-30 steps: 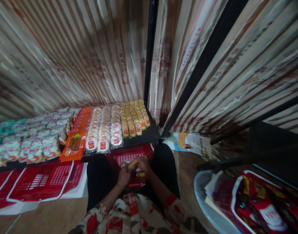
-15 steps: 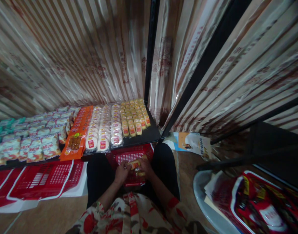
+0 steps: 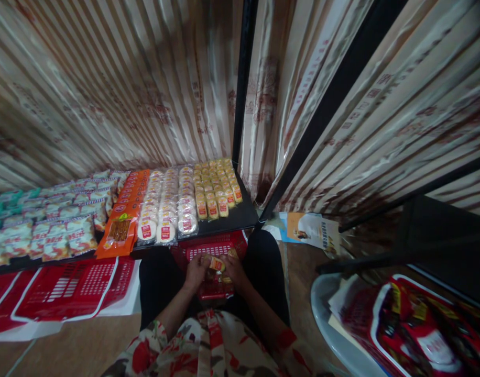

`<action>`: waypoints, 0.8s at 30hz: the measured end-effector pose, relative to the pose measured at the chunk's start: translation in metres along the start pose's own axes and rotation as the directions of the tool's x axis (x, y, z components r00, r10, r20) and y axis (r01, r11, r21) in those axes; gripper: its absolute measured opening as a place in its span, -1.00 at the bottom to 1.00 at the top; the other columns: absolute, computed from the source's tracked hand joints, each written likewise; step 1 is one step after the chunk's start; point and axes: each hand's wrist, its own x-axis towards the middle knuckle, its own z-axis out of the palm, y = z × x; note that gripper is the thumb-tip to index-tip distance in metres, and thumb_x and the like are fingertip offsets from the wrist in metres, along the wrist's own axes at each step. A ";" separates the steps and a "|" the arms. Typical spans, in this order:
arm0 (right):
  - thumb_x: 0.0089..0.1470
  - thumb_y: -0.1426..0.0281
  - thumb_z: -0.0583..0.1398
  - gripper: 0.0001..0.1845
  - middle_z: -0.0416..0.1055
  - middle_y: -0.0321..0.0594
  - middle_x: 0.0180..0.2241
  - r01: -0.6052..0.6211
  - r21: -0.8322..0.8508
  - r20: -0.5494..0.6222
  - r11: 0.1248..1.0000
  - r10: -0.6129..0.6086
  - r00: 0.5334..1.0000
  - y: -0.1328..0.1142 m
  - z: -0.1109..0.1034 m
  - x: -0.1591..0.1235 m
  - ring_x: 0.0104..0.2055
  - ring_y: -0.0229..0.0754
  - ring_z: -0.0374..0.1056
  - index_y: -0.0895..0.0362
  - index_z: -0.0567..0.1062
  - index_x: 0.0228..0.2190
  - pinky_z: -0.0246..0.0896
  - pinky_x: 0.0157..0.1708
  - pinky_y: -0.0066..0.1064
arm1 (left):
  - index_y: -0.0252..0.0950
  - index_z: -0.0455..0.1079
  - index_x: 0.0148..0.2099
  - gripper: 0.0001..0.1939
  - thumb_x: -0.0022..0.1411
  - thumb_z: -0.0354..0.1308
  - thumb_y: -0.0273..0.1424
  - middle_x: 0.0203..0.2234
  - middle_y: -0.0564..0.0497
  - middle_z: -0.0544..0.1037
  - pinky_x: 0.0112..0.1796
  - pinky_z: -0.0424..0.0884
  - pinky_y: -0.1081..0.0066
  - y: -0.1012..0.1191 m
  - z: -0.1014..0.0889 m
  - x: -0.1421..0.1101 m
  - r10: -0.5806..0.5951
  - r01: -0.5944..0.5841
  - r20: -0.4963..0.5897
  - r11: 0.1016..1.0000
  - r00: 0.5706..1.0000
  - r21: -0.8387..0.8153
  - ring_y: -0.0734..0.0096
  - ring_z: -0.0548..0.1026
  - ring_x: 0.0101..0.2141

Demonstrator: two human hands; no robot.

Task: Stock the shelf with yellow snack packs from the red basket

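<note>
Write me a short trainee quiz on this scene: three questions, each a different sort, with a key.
1. True or false: the left hand grips a small yellow packet over a red basket, with the right hand close beside it.

2. Count: how many front-to-back rows of round white packets are on the black shelf?

3. Fill the gap: on that shelf, between the round white packets and the printed white bags, lie the ____ packets.

Key:
1. True.
2. Three.
3. Orange; the orange packets lie directly left of the round white ones.
</note>
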 end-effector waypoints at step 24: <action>0.01 0.15 0.04 -0.66 0.46 -0.12 -0.20 -0.051 0.264 -0.026 0.963 0.060 0.998 -0.008 -0.008 -0.016 -0.20 -0.08 0.43 0.11 0.40 -0.29 0.42 -0.32 -0.32 | -0.35 0.38 -0.18 -0.75 0.02 0.09 -0.49 -0.38 0.00 0.54 -0.36 0.37 0.50 0.033 0.019 -0.003 0.026 -0.020 0.049 0.991 0.998 -0.132 0.46 0.46 -0.41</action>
